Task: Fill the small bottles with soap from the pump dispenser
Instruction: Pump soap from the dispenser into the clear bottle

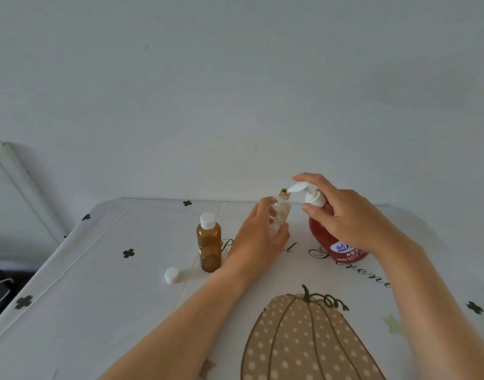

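**Open bottle held at the pump spout**

Nearest the camera, a white tablecloth (103, 311) covers the table, printed with a dotted tan pumpkin (298, 344), black clover marks and looping script. Both bare forearms reach over it from the lower edge.

Further in, left of centre, 1 loose white cap (172, 275) lies on the cloth by itself. Just beyond it stands 1 amber bottle (209, 242), upright, with its own white cap screwed on. Neither hand touches it.

To its right, the left hand (258, 237) grips the clear bottle (282, 212), fingers and thumb wrapped round its body. This bottle has no cap and leans a little to the right. Its open, gold-coloured neck sits right under the tip of the spout. The hand hides its base, so it is unclear whether it rests on the cloth.

Beside it, the pump dispenser (324, 237) stands on the cloth, its red body bearing a blue and white label. The right hand (342, 212) is closed over its white pump head (303, 192): the forefinger curves across the top and the thumb sits against the collar below.

Behind the table rises a plain pale wall (235, 78). A white frame (18, 182) leans at the far left.
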